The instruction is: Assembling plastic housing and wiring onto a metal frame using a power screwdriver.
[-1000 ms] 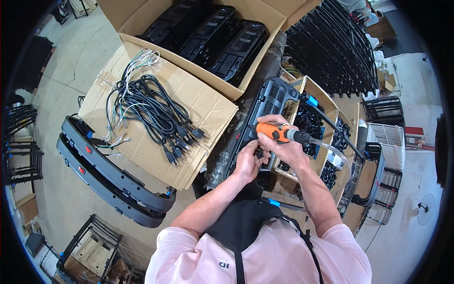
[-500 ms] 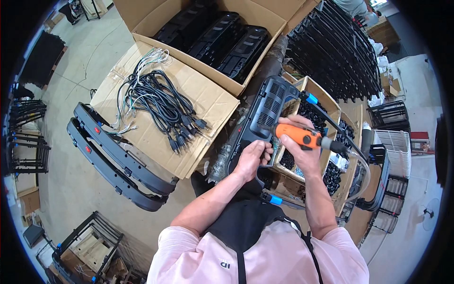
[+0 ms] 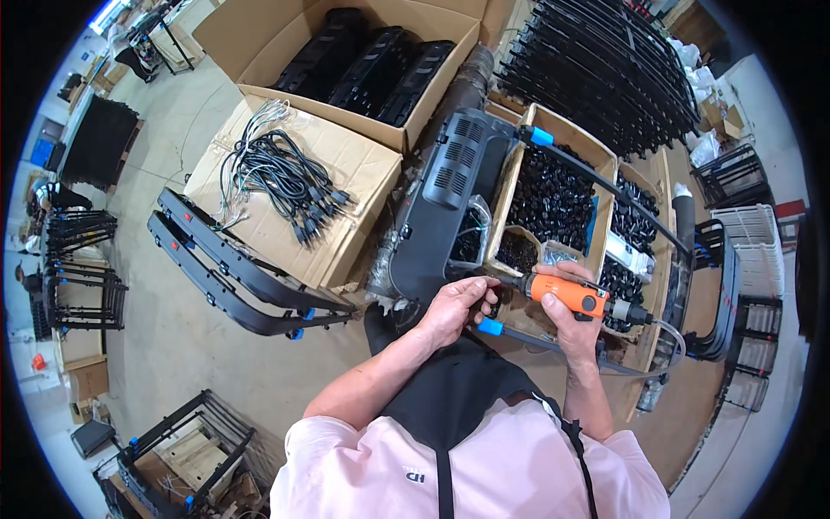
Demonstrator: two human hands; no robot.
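Observation:
My right hand [image 3: 572, 327] is wrapped round an orange power screwdriver [image 3: 556, 294] with a clear hose at its back end. The driver's tip points left, toward my left hand [image 3: 451, 313]. The left fingers are pinched together right at that tip; whatever they hold is too small to make out. Just beyond the left hand lies a dark plastic housing [image 3: 425, 227] with a raised vented cover [image 3: 456, 160]. A frame bar with a blue end piece [image 3: 490, 327] passes close by both hands.
Wooden bins hold many small black parts [image 3: 553, 203]. On a cardboard box [image 3: 367, 164] lies a bundle of black cables [image 3: 285, 177]. Curved dark frames [image 3: 246, 268] lean at its left. An open carton [image 3: 399, 134] contains black housings. Stacked black frames [image 3: 596, 69] stand behind.
Both hands and the screwdriver have moved nearer to me, away from the vented cover to beside the bins. The driver's tip now meets the left fingertips. The view has shifted too.

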